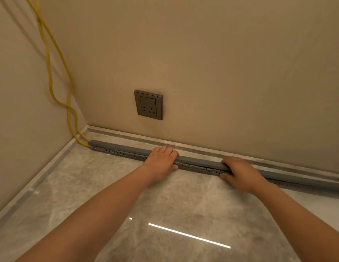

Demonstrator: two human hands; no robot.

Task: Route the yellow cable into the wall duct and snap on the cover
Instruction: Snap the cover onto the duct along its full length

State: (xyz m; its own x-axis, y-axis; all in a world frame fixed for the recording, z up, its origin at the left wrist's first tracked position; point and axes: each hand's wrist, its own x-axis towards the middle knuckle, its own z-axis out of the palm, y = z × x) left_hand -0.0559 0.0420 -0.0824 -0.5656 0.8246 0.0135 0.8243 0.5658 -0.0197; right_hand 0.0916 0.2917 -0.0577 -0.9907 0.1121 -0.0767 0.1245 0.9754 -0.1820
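My left hand [161, 161] and right hand [238, 173] both clasp the long grey plastic cover [199, 161], thumbs against the slotted grey duct [117, 152]. I should squeeze evenly, moving rightward where it gapes. The yellow cable [59, 59] enters at the corner end.

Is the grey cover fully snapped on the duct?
Not fully: near the right hand a dark gap shows between the cover and the duct.

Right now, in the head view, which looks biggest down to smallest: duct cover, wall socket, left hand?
1. duct cover, by far.
2. wall socket and left hand look alike; the hand is nearer, so unranked.
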